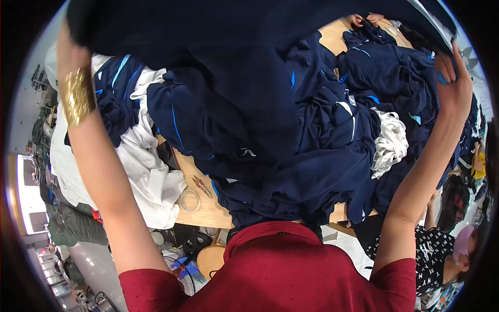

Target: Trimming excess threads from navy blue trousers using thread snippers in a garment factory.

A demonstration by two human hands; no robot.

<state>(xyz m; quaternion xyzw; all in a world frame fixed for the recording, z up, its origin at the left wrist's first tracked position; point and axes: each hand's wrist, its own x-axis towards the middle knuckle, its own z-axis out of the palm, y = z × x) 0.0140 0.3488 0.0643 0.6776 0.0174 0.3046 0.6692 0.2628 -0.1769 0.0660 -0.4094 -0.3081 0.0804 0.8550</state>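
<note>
Both my arms are raised wide, and a large navy garment (234, 47) is stretched between my hands across the top of the view. My left hand (73, 54), blurred and partly covered by the cloth, grips its left end; a gold cuff (78, 99) wraps that forearm. At the far right, my right hand (453, 80) pinches the other end, where a pale edge shows, and something blue circles one finger. The garment hangs down over a heap of navy garments (332, 119) with light-blue and white trim.
Red-handled thread snips (201, 186) and a clear ring (190, 200) lie on the wooden table (218, 214). White cloth (150, 177) drapes at left; a white strip bundle (391, 143) sits right. Another person's hands (366, 20) work across the table. Someone in a patterned shirt (431, 255) is at lower right.
</note>
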